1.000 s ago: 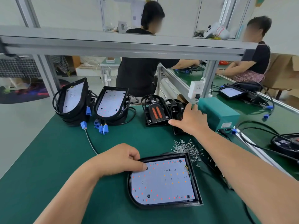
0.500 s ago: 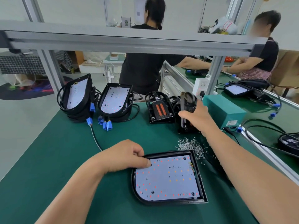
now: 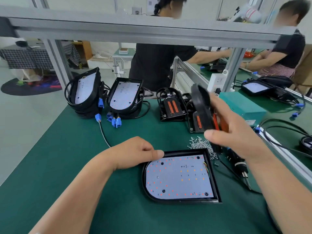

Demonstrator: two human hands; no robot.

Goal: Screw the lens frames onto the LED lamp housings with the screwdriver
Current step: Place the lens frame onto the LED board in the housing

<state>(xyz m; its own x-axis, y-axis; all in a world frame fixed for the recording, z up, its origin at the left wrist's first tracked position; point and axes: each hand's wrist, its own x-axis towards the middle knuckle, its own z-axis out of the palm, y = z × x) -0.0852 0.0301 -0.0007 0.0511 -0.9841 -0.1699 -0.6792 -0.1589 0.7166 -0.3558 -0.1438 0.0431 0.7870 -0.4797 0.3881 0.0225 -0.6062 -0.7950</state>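
Note:
A black LED lamp housing [image 3: 213,176] with a white LED board lies flat on the green mat in front of me. My left hand [image 3: 135,153] rests on its upper left corner, thumb on the rim. My right hand [image 3: 231,132] holds a black lens frame [image 3: 201,107] with orange strips up in the air, tilted on edge, above the screw pile. The electric screwdriver [image 3: 240,168] lies on the mat right of the housing, partly under my right forearm. A pile of small silver screws [image 3: 200,144] sits just beyond the housing.
Two stacks of housings with blue connectors [image 3: 84,93] [image 3: 125,97] stand at the back left. More lens frames [image 3: 170,105] sit at the back centre. A teal box [image 3: 241,105] stands at the right by the aluminium rail. Two people work at the neighbouring bench.
My right hand took a lens frame from the back stack, lifted it and brought it nearer to me. My left hand stayed on the housing's corner.

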